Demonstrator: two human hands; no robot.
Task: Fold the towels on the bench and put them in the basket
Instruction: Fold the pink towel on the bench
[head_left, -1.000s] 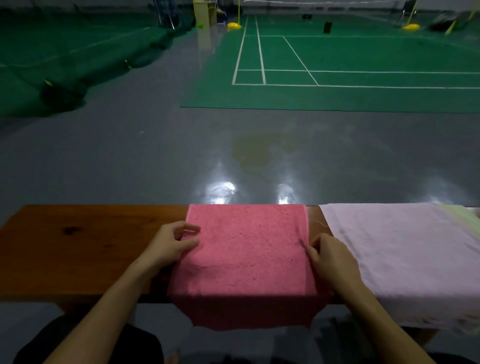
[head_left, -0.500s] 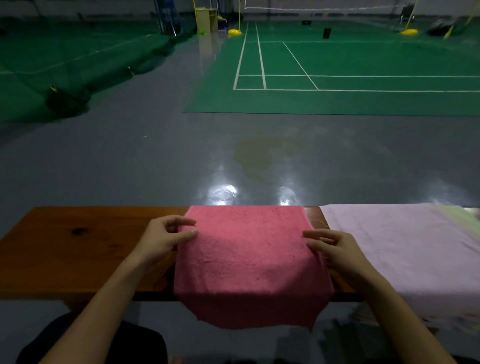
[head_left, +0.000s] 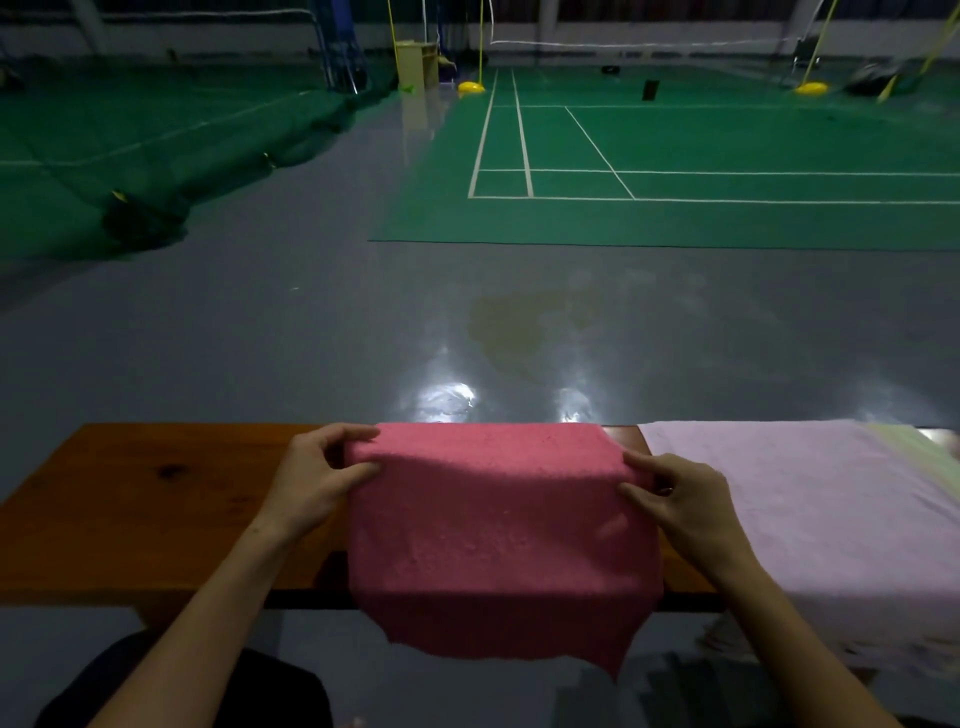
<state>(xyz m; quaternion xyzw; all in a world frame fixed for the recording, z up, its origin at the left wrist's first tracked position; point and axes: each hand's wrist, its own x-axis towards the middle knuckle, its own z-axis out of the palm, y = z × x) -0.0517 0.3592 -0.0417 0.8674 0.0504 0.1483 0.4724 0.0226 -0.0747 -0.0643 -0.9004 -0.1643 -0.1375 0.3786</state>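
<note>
1. The left hand's fingers (head_left: 349, 433) were curled over the left edge of a coral-pink terry towel (head_left: 498, 540), with the thumb pressed up from below, so the edge was pinched.
2. The right hand's fingers (head_left: 640, 464) were curled on the right edge of the same towel, thumb lower down on the cloth; that edge was pinched too.
3. The left hand (head_left: 317, 475) was held above the bench top, at the towel's far-left part; the right hand (head_left: 680, 499) was at the matching spot on the right.
4. The pink towel was stretched between the two hands, lifted slightly at the pinched edges, its far edge lying at the bench's far edge.
5. The near part of the pink towel was draped over the front edge of the bench and hung down with an uneven hem.
6. The long brown wooden bench (head_left: 156, 499) was seen under the towel, bare wood to the left.
7. A pale lilac towel (head_left: 789, 499) was laid flat just to the right of the pink one, close to the right hand; contact could not be told.
8. A pale green cloth edge (head_left: 904, 447) was seen at the lilac towel's far right.
9. A glossy grey floor (head_left: 260, 322) and a green court mat with white lines (head_left: 675, 208) were seen beyond the bench.
</note>
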